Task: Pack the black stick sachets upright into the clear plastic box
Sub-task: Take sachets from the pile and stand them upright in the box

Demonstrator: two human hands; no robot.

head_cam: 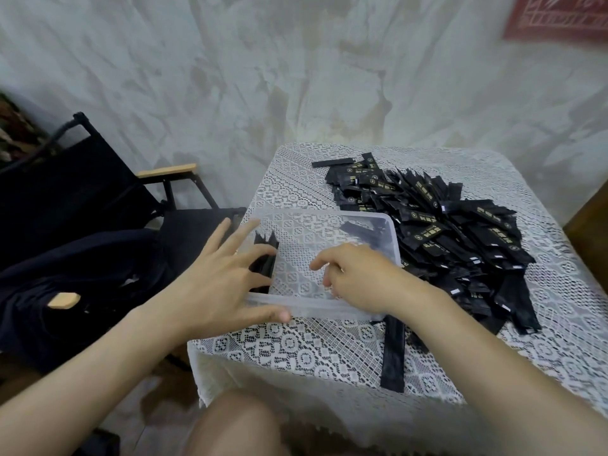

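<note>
The clear plastic box (329,214) lies on the lace-covered table (296,353), left of a big pile of black stick sachets (454,235). A few sachets (263,263) stand upright at the box's left end. My left hand (217,278) presses spread, straight fingers against them, and its thumb lies along the box's front wall. My right hand (358,278) hovers over the box's right half with loosely bent fingers, and no sachet shows in it. Some more sachets (368,233) lean in the box's far right corner. One sachet (393,353) lies alone in front of the box.
A black folding chair with wooden armrests (82,199) stands close to the table's left side. The table's near edge drops off just in front of my knee (237,422). A brown wooden piece (589,232) is at the right edge.
</note>
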